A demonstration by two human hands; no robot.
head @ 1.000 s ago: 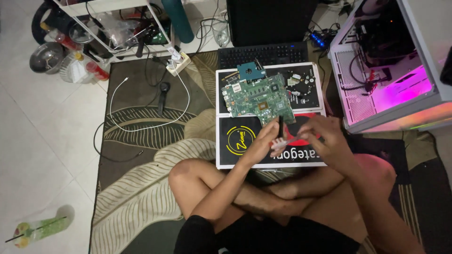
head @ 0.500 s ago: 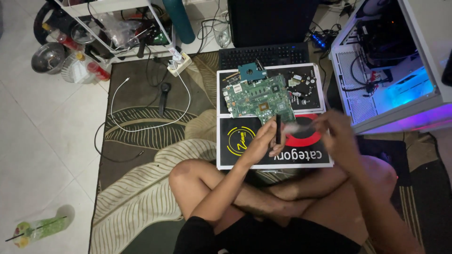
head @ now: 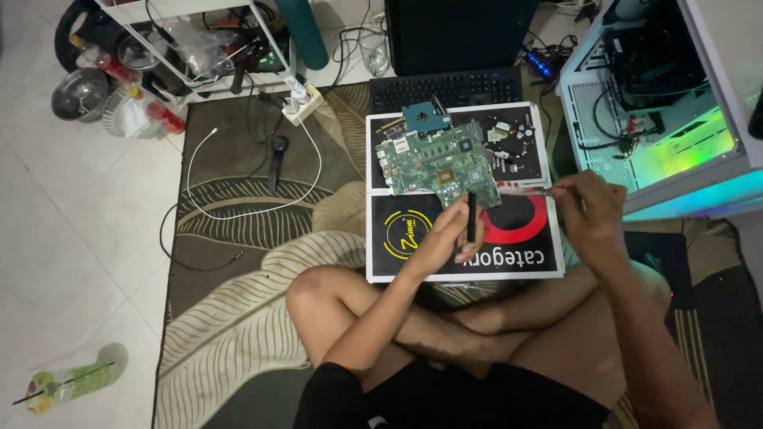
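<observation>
A green circuit board (head: 437, 165) lies on a black-and-white printed board (head: 524, 266) on the rug in front of my crossed legs. My left hand (head: 443, 236) holds a thin black stick-shaped tool (head: 470, 216) upright, just below the circuit board's near edge. My right hand (head: 590, 208) is to the right and grips a slim tool (head: 531, 190) that points left toward the board's right corner. A smaller blue board (head: 427, 119) and several small loose parts (head: 507, 137) lie behind it.
A black keyboard (head: 447, 86) and a dark monitor (head: 461, 32) are at the back. An open lit computer case (head: 675, 119) stands at the right. A white cable (head: 254, 175), a power strip (head: 300, 102), a wire rack (head: 199, 40) and a pot (head: 75, 91) are at the left.
My right hand has moved right and away from the left hand, drawing the slim tool out to the side. The case light has changed from pink to blue-green.
</observation>
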